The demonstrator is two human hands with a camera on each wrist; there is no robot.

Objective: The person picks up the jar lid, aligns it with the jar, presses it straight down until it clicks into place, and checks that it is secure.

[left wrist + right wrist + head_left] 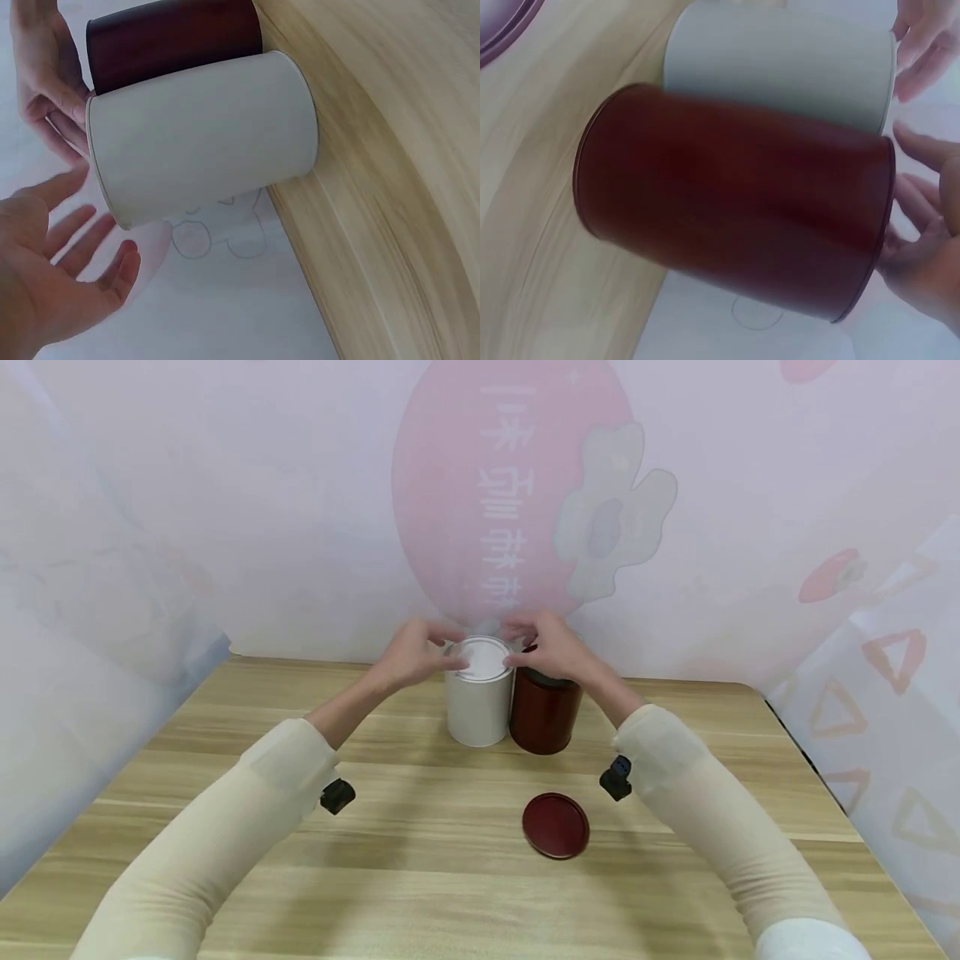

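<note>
On the left, the person's left hand hovers beside the top of the white canister, its fingers spread and relaxed; the left wrist view shows the open palm just clear of the canister's rim, holding nothing. The white canister stands upright near the back edge of the wooden table, with its white lid sitting on top. Touching it on its right stands the dark red canister, also upright and without a lid. The right hand reaches over the red canister's open top, fingertips at the right edge of the white lid; whether they actually grip the lid cannot be told, though the fingers look loosely extended in the right wrist view. Nearer the person, well apart from both canisters, the red lid lies flat on the table.
</note>
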